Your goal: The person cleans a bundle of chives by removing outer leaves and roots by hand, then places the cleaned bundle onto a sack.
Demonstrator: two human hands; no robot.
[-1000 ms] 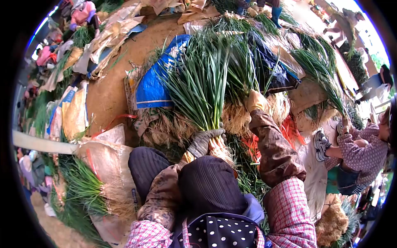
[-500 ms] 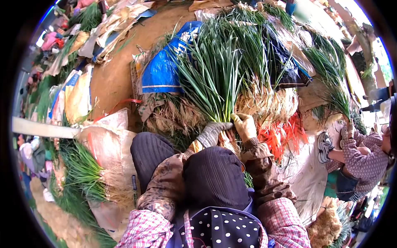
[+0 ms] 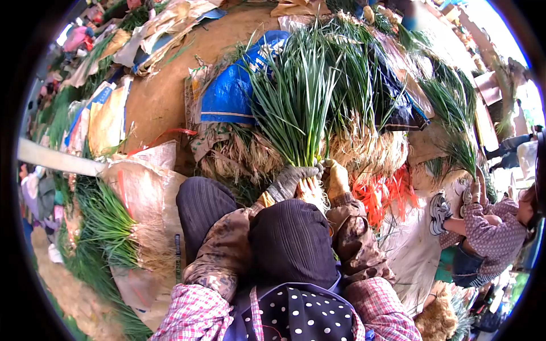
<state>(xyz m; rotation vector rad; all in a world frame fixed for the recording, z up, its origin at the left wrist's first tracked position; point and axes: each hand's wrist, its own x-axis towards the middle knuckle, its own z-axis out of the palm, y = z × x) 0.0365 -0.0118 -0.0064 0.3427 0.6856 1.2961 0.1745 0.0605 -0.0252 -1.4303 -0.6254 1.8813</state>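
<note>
A large bunch of chives (image 3: 301,108), with long green leaves and pale rooted ends, stands fanned out in front of my knees. My left hand (image 3: 289,181), in a grey glove, is wrapped round its stems just above the pale ends. At the right side of the stems my right hand (image 3: 336,177), in a yellowish glove, has its fingers closed against the bunch; their tips are partly hidden. Right behind lies a thick pile of more chives (image 3: 367,142), roots towards me. Blue plastic sheeting (image 3: 227,96) lies to the left of the held bunch.
Orange-red plastic strips (image 3: 387,190) lie right of my right hand. At left, another chive bunch (image 3: 111,227) rests on a woven sack (image 3: 151,187). A person (image 3: 492,227) crouches at the right, hands on chives (image 3: 455,113). A pale bar (image 3: 60,158) juts in from the left.
My right hand has shifted slightly right and down along the bunch, its fingers now more curled. More of the pale ends shows below my left hand, which keeps its grip.
</note>
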